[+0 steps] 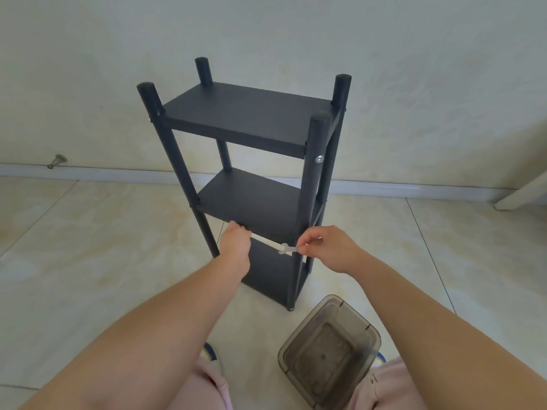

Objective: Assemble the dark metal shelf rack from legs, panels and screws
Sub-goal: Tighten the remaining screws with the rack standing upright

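Our left hand (235,247) grips the middle shelf (251,202); our right hand (328,247) pinches the wrench (286,249). It could slip off, leaving the rack (254,161) wobbly.

Soft even daylight, wide-angle edge distortion

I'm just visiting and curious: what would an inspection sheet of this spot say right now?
Surface: pale tiled floor, glossy.
Job's things: dark shelf rack stands upright, three panels on four legs; a silver screw shows on the near right leg; small flat wrench at the middle panel's front.
Clutter: smoky clear plastic box on the floor, near the knees; contents unclear.
Hands: left hand grips the middle panel's front edge; right hand pinches the wrench.
Cables: nothing seen.
Surroundings: plain wall, baseboard, a doorstop at left.
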